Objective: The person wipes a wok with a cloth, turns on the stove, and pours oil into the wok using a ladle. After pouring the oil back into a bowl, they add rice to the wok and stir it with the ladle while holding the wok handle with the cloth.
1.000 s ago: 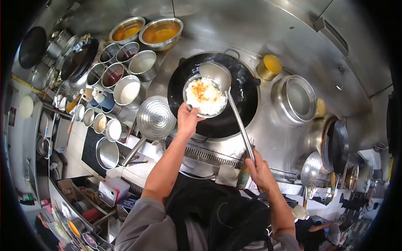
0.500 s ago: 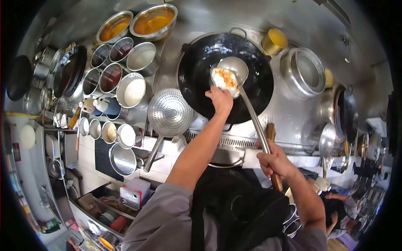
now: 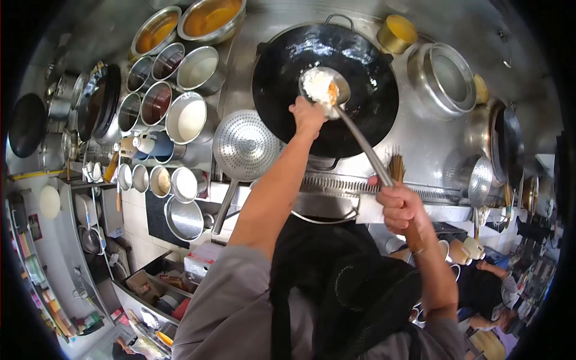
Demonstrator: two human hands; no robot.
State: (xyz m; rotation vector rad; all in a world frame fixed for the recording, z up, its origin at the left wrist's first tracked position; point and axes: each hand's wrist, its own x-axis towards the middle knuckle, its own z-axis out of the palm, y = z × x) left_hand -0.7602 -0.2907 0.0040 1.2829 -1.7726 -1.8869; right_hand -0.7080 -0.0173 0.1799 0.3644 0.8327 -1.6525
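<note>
My right hand [image 3: 401, 207] is wrapped around the long handle of a metal ladle [image 3: 344, 90]. Its bowl hangs over a large black wok [image 3: 366, 108]. White, rice-like food [image 3: 316, 83] with orange bits lies at the ladle's bowl. My left hand [image 3: 309, 117] reaches over the wok and meets the near left side of the ladle's bowl. Its fingers are bent up against the food, and what they grip is hidden. Left of the wok rests a perforated strainer [image 3: 243, 144], its handle pointing toward me.
Metal pots of liquids, including a white one [image 3: 187, 118], stand left of the strainer. Two bowls of orange liquid [image 3: 157, 37] sit behind them. A yellow-filled can [image 3: 398, 33] and stacked metal pots [image 3: 444, 78] are at right. A bamboo brush [image 3: 396, 165] stands near my right hand. Co-workers appear lower right.
The white food has shifted left in the ladle's bowl, with less orange showing on it. My right hand has turned over the handle. The whole view has shifted slightly.
</note>
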